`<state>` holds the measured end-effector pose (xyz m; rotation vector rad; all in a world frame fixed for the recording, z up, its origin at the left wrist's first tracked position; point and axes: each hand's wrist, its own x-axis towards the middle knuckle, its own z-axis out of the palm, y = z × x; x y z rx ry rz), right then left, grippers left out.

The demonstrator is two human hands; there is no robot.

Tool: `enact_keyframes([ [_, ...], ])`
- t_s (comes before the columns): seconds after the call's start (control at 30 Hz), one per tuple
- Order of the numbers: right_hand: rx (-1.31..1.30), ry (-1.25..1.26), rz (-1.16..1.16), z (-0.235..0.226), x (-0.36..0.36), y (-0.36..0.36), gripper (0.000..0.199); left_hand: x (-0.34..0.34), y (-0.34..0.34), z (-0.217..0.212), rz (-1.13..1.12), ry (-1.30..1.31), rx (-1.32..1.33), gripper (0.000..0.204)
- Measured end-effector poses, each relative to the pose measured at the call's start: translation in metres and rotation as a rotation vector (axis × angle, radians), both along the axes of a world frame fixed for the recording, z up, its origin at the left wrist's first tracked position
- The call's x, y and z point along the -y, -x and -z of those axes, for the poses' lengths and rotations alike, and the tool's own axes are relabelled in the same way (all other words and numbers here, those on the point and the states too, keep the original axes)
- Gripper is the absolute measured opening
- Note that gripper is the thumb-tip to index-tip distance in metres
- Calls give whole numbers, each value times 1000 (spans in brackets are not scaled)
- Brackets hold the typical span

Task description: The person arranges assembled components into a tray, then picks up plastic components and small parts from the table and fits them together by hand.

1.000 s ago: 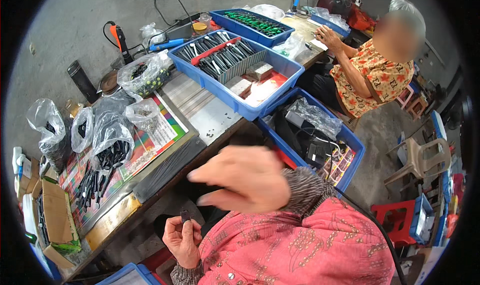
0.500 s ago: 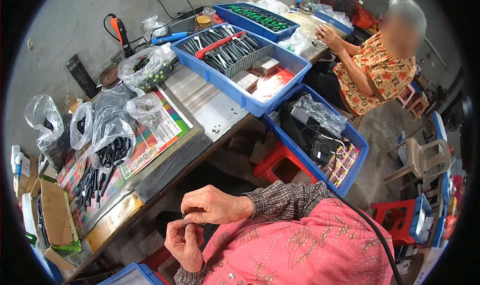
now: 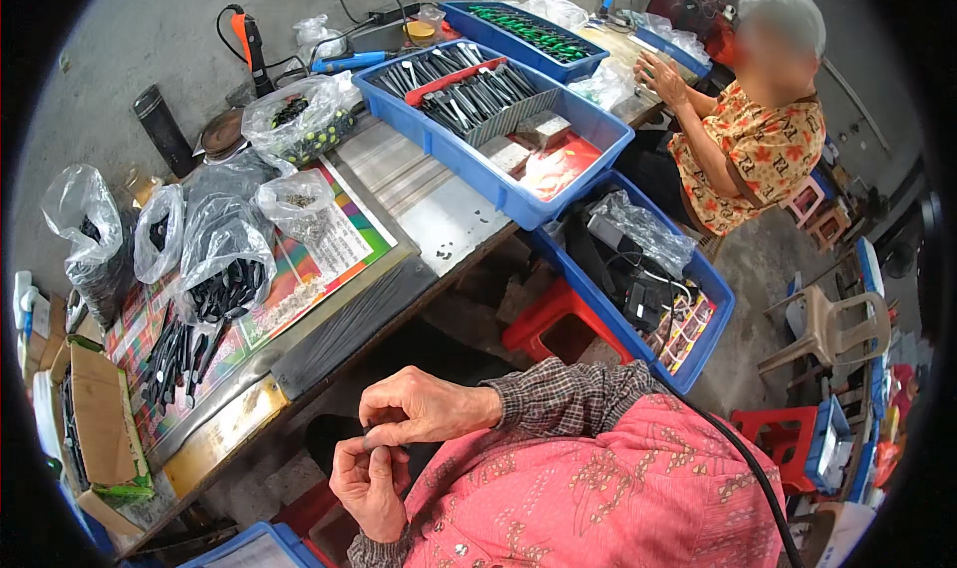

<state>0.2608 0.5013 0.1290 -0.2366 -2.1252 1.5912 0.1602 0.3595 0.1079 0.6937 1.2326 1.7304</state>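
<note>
Now pinching small dark part [image 3: 371, 438] between both hands, low at 7 o'clock, in front of pink patterned blouse [image 3: 598, 488]. Right hand [image 3: 424, 408] lying over top, fingers curled together onto part. Left hand [image 3: 369, 483] cupping beneath, thumb and fingers closing on same part. Sitting below edge of long worktable [image 3: 419, 209]; big blue plastic tray [image 3: 498, 109] at 12 o'clock.
</note>
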Motion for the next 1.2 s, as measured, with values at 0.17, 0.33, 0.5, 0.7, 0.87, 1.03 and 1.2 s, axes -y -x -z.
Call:
enact_keyframes([
  [0.17,-42,-124,15,6,0,2,22,0,-1,2,6,22,25,10],
  [0.33,-49,-113,30,3,0,3,26,0,-1,1,13,26,54,10],
  [0.5,-28,-89,-3,3,-2,-1,24,-2,-1,0,57,12,33,10],
  [0.7,-31,-45,-2,5,-3,-4,24,-5,-1,5,108,-41,19,9],
  [0.87,-47,-82,1,7,-5,-5,24,-6,3,6,146,-33,27,10],
  [1.03,-42,-93,19,7,-4,-5,23,-7,-2,8,63,-25,69,13],
  [1.2,-21,-135,14,6,-6,-4,21,-6,-2,4,50,6,76,9],
])
